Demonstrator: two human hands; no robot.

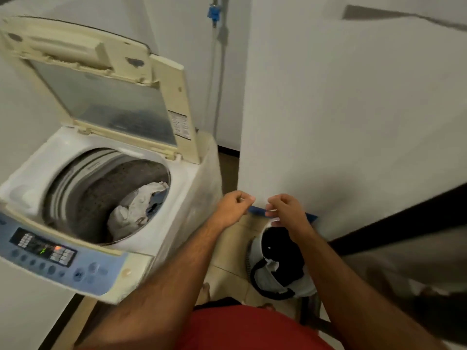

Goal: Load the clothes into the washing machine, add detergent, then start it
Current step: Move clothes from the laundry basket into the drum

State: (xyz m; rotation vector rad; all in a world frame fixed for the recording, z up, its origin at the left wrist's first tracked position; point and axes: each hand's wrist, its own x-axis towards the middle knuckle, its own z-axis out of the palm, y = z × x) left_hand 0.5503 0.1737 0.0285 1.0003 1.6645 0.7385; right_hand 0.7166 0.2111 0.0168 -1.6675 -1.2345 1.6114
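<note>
Both hands, left hand (233, 205) and right hand (285, 210), hover loosely curled and empty above the laundry bucket (278, 263); its dark clothes (283, 248) look soft, light, best gathered in bunches.

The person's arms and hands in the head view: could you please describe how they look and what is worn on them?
Both forearms are bare, with no sleeves reaching into view, and carry visible hair. The left hand and the right hand are ungloved; I can make out no watch, bracelet or ring, though the fingers are somewhat blurred. Below the arms, a red garment covers the person's torso.
</note>
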